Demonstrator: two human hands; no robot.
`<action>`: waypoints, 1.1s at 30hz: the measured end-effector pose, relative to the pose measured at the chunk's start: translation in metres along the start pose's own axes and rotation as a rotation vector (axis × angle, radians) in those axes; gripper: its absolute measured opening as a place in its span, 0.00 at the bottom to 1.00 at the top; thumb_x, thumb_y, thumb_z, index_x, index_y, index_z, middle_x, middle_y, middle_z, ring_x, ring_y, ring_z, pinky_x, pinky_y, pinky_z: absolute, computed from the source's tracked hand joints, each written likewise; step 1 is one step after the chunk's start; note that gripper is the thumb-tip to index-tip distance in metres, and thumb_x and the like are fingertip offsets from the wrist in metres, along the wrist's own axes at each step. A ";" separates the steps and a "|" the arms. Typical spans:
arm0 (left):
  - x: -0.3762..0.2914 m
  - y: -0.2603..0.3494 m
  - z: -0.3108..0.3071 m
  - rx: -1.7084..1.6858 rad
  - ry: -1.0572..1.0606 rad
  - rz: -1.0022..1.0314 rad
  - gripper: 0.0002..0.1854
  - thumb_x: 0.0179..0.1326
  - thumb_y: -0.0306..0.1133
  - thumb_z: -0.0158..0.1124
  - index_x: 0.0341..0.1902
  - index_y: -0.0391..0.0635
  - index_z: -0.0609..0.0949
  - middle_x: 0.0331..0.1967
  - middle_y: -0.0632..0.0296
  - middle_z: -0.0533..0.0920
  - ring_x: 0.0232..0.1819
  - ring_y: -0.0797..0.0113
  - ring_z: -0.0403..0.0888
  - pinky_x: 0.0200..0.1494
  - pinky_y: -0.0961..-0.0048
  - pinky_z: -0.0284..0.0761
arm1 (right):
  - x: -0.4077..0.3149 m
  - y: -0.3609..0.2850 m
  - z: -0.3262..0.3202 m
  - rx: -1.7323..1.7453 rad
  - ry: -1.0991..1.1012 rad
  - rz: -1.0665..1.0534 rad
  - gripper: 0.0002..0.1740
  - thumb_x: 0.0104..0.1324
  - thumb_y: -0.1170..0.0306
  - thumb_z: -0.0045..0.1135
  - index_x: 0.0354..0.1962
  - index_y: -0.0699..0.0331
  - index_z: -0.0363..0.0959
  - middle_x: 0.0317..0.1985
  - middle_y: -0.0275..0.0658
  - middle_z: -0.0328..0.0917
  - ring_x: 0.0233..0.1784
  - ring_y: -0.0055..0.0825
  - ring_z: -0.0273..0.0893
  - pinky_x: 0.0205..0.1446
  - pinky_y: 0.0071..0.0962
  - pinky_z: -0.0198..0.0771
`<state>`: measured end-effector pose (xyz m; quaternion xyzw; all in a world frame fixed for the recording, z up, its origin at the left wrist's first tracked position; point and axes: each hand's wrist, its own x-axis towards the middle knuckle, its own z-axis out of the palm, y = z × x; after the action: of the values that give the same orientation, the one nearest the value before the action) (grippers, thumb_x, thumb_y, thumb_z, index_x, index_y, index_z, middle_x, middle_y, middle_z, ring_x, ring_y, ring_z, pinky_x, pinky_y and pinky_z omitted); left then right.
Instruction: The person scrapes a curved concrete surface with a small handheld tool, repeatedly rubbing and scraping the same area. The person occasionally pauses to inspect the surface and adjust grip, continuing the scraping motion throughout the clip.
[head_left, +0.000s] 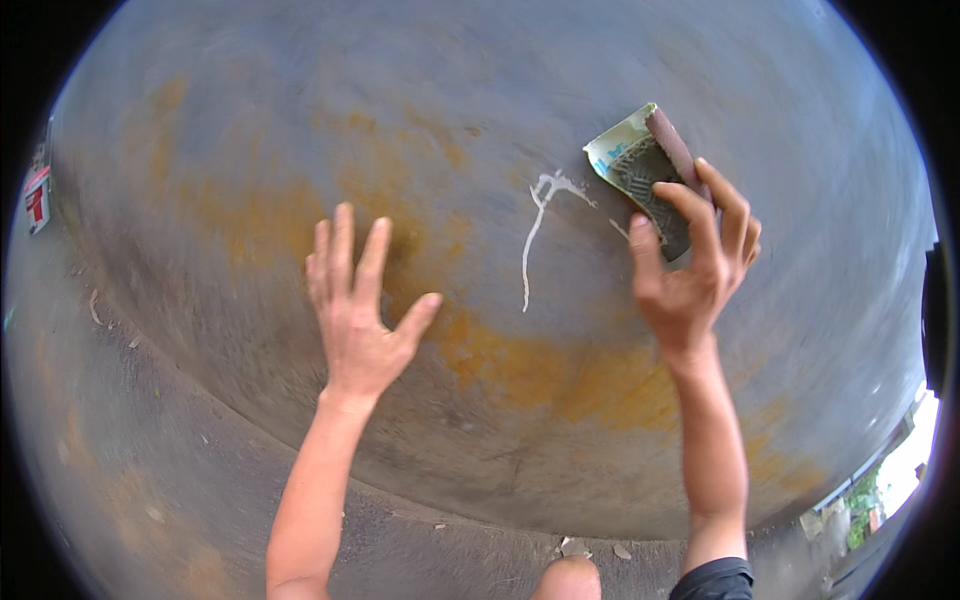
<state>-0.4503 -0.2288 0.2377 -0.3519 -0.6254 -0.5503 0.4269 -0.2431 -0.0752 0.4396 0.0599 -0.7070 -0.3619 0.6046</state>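
A bent sheet of sandpaper (626, 146) is in my right hand (694, 255), pinched between thumb and fingers. Its worn dark backing and pale printed corner face me, and a reddish-brown gritty edge is folded over at its right side. My left hand (356, 300) is spread with nothing in it, at the left of the wall; whether the palm touches the surface is hard to tell. Before me is a grey wall (465, 450) with orange-brown stains (540, 367). Between my hands a white irregular line (534, 240) runs down it, forking at the top.
Dusty ground (382, 555) runs along the wall's base, with small pale chips (576, 547) on it. My knee (571, 579) shows at the bottom. A red-and-white container (36, 201) stands at the far left. A dark object (934, 322) edges the right rim.
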 end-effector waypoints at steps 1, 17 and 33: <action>-0.002 -0.014 -0.007 -0.013 -0.027 -0.032 0.43 0.71 0.66 0.58 0.83 0.62 0.62 0.86 0.54 0.51 0.86 0.45 0.43 0.82 0.33 0.40 | -0.002 -0.009 0.017 0.007 0.071 0.040 0.13 0.56 0.67 0.68 0.42 0.48 0.85 0.66 0.36 0.78 0.61 0.29 0.73 0.61 0.32 0.56; -0.041 -0.046 0.013 -0.074 -0.081 -0.095 0.41 0.78 0.69 0.33 0.86 0.62 0.55 0.88 0.53 0.42 0.88 0.48 0.31 0.83 0.37 0.25 | -0.090 -0.104 0.028 0.100 -0.275 -0.196 0.10 0.61 0.67 0.69 0.42 0.47 0.87 0.61 0.36 0.82 0.54 0.24 0.78 0.57 0.31 0.62; 0.016 -0.023 -0.035 -0.032 -0.226 0.010 0.36 0.79 0.63 0.42 0.83 0.58 0.65 0.85 0.49 0.52 0.86 0.41 0.46 0.83 0.41 0.44 | -0.133 -0.136 0.010 0.406 -0.516 -0.261 0.14 0.62 0.70 0.68 0.45 0.42 0.88 0.65 0.29 0.79 0.57 0.25 0.80 0.59 0.37 0.64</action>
<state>-0.4723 -0.2677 0.2445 -0.4216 -0.6589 -0.5149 0.3508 -0.2646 -0.1005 0.2521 0.1756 -0.8804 -0.2914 0.3304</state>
